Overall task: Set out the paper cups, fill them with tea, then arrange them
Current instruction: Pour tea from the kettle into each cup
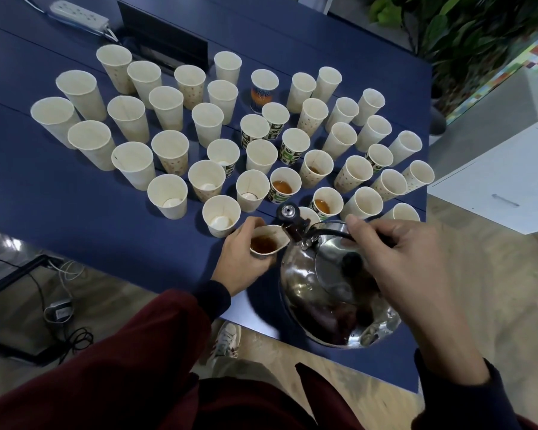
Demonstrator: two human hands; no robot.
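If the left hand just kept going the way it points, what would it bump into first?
Probably the plain cup just beyond it; the left hand points away from the person, slightly right. The tea cup it holds could meet the kettle spout sooner; depth is unclear.

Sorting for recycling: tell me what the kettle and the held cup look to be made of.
Kettle: polished metal, likely stainless steel; mirror reflections show on its body. Cup in the left hand: thin paper, matte cream inside; its rim squeezed out of round.
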